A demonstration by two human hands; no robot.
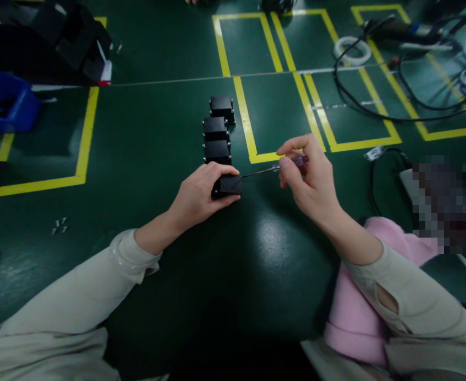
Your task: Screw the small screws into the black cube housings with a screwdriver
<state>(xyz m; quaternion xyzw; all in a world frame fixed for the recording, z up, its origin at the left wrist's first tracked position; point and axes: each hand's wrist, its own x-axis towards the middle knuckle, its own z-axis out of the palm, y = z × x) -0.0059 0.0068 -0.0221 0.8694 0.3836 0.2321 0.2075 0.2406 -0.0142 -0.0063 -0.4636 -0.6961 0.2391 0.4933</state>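
Observation:
My left hand is closed around a small black box-shaped part on the green table, thumb and fingers on opposite sides of it. Between the fingers of my right hand is a screwdriver with a clear purplish handle. Its thin shaft points left, and the tip meets the right side of the held part. Beyond my left hand, similar black parts stand in a row: a near one, a middle one and a far one. Small shiny screw heads show along their sides.
Several loose screws lie at the left. A blue bin and black holders stand back left. Yellow tape marks rectangles on the table. Back right are a white tape roll and a black cable. Pink cloth is beside my right forearm.

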